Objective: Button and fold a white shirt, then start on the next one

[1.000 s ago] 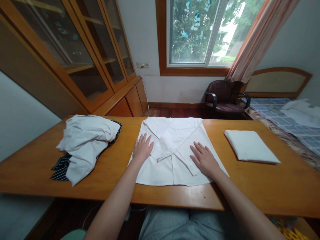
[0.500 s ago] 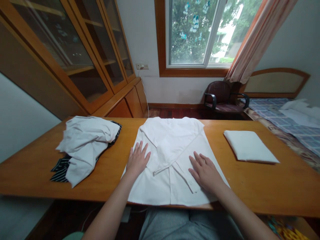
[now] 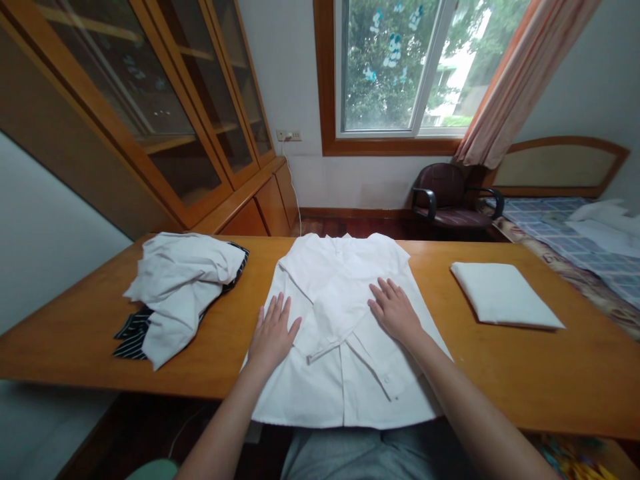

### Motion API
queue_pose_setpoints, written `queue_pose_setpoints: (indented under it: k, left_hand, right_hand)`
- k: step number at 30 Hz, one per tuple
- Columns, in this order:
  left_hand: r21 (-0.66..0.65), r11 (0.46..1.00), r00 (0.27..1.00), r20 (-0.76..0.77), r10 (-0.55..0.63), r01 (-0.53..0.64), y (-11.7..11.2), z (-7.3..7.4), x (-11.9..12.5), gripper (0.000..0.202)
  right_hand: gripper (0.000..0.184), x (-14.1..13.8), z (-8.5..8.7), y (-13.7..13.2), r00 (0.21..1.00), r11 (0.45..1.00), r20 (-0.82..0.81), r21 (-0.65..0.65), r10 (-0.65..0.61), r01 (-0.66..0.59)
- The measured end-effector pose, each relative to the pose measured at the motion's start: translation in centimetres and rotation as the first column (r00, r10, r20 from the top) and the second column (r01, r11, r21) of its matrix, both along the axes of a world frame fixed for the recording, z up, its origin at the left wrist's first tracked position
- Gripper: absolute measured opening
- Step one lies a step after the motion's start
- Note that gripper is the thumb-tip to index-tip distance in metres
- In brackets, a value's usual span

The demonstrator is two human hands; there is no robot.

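Note:
A white long-sleeved shirt [image 3: 325, 393] lies spread on the wooden table in front of me, its sleeves folded inward across the middle. Its collar end points away from me, and its hem hangs slightly past the near table edge. My left hand [image 3: 273, 335] rests flat on the shirt's left side, fingers apart. On the right side, my right hand [image 3: 396, 312] lies palm down over the folded sleeve, fingers stretched out. Neither hand grips the cloth.
A crumpled heap of white cloth [image 3: 183, 287] with a black striped piece beneath lies at the table's left. A folded white cloth [image 3: 505, 293] sits on the right. Beyond the table [image 3: 500, 373] stand a chair [image 3: 445, 193], a bed and a glass-fronted cabinet [image 3: 185, 87].
My right hand has slid up and inward over the shirt. The shirt's hem has come nearer to me, past the table edge. My left hand has shifted slightly nearer to me.

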State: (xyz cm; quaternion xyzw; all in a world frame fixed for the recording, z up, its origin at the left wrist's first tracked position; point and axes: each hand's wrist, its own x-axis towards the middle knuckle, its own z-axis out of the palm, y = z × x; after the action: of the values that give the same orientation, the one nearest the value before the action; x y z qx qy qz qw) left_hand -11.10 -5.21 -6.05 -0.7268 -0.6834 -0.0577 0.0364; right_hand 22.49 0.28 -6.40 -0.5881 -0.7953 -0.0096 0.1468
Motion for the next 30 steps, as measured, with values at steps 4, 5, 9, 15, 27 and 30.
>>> queue_pose_setpoints:
  k: [4,5,9,15,27,30]
  left_hand:
    - [0.018,1.0,1.0,-0.003,-0.009,0.009,-1.1,-0.2,0.0,0.065]
    - [0.025,1.0,1.0,-0.001,-0.011,0.011,-1.4,-0.2,0.0,0.065]
    - [0.038,0.999,1.0,0.006,-0.022,0.021,-3.2,-0.4,0.0,0.064]
    - [0.044,0.999,0.999,0.016,-0.032,0.031,-6.4,-0.7,0.0,0.063]
    - [0.043,0.994,0.995,0.026,-0.097,0.095,-0.1,2.4,-0.1,0.046]
    - [0.013,0.99,0.99,0.017,-0.14,0.14,3.0,2.2,0.6,0.044]
  right_hand:
    - [0.052,0.2,0.0,-1.6,1.0,1.0,0.004,-0.017,-0.016,0.016]
    - [0.052,0.3,0.1,-2.0,1.0,1.0,0.002,-0.02,-0.016,0.016]
    - [0.05,0.5,0.2,-3.7,1.0,1.0,-0.012,-0.003,-0.02,0.02]
    - [0.05,1.0,-0.2,-6.8,1.0,0.999,0.015,0.035,-0.01,0.009]
    - [0.04,1.2,1.2,-6.5,0.996,0.995,-0.036,0.057,-0.078,0.08]
    - [0.037,1.2,1.3,-5.2,0.992,0.994,-0.081,0.052,-0.094,0.098]
